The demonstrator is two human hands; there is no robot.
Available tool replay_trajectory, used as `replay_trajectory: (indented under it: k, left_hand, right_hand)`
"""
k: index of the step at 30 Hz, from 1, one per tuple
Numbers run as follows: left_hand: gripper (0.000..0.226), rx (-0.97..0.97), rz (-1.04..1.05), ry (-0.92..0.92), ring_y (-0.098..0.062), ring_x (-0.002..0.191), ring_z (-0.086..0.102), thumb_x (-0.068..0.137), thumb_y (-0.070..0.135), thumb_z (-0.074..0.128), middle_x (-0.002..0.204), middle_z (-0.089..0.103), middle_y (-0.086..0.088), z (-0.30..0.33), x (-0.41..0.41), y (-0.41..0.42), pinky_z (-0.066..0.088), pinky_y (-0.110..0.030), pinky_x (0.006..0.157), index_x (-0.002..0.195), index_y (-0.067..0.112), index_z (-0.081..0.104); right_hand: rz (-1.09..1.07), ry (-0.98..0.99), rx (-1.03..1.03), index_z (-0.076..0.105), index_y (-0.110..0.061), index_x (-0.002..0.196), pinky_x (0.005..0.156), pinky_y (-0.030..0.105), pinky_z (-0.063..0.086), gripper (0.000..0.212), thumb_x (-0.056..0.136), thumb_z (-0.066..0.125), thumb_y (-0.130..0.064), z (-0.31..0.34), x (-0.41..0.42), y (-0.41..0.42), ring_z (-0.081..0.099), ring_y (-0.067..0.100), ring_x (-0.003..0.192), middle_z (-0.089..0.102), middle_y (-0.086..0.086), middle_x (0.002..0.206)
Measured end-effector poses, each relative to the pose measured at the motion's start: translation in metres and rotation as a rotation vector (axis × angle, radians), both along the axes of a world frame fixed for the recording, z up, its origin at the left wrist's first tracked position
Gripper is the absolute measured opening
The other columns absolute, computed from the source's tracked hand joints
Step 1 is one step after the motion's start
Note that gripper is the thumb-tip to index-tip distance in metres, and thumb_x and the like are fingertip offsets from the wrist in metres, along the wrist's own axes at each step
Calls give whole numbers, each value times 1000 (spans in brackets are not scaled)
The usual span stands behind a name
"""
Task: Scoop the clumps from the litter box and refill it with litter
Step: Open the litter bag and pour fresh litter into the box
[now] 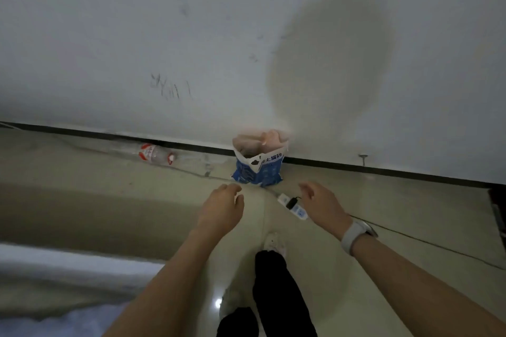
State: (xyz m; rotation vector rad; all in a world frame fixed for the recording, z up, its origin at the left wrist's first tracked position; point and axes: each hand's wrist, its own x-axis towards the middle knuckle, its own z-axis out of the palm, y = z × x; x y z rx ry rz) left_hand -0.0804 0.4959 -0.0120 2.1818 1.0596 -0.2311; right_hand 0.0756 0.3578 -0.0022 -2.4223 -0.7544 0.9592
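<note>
A blue and white bag of cat litter (pixel 258 164) stands upright on the floor against the wall, its top torn open, with something pink sticking out of the opening. My left hand (pixel 221 206) hovers just in front of the bag's lower left, fingers relaxed and empty. My right hand (pixel 321 205) reaches out to the bag's lower right, also empty with loose fingers; a white watch sits on that wrist. Both hands are short of the bag and do not touch it. No litter box or scoop is in view.
A white power strip (pixel 293 206) with a black plug lies on the floor between my hands, its cable running off to the right. An empty plastic bottle (pixel 153 154) lies along the black baseboard at the left. My legs and a white shoe (pixel 273 243) are below.
</note>
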Motion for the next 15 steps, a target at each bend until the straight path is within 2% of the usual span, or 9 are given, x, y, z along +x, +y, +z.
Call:
replay_trajectory:
  k: [3,5,8,10,13,15]
  left_hand:
    - [34,21,-23,-9,-24,115,49,93,18,43,124,54,-9,-61,47,33,40,-33,95,125,10,51]
    - [30,12,-1,-74,-24,110,50,93,14,44,119,57,-10,-123,77,57,39,-31,90,121,9,54]
    - [28,59,8,-166,-24,103,53,93,13,46,114,59,-10,-158,99,79,41,-29,82,119,9,56]
    - [29,68,-1,-184,-25,106,52,93,13,45,118,57,-10,-204,117,97,42,-32,85,121,9,54]
    - [34,70,-143,-103,-24,110,51,93,14,44,126,53,-7,-264,141,111,42,-34,90,127,12,49]
    - [38,145,-253,-45,-22,113,51,92,16,47,127,53,-5,-293,154,112,37,-32,96,130,13,45]
  right_hand:
    - [114,-101,-39,52,-5,123,92,32,42,31,96,37,-13,-63,53,52,55,28,110,57,15,124]
    - [233,-180,-73,51,-6,123,92,35,44,31,96,36,-14,-127,89,92,54,28,110,55,14,125]
    - [411,-267,-109,46,-11,128,93,37,43,34,96,35,-15,-172,120,131,49,26,115,51,11,129]
    - [476,-318,-121,49,-11,126,92,38,44,33,96,34,-13,-217,140,163,48,27,114,52,11,128]
    - [482,-395,-84,59,-13,117,83,35,45,32,93,37,-13,-264,157,200,52,27,108,57,10,121]
    - [578,-449,-110,58,-12,116,86,35,41,31,90,42,-17,-285,163,217,47,27,114,57,10,121]
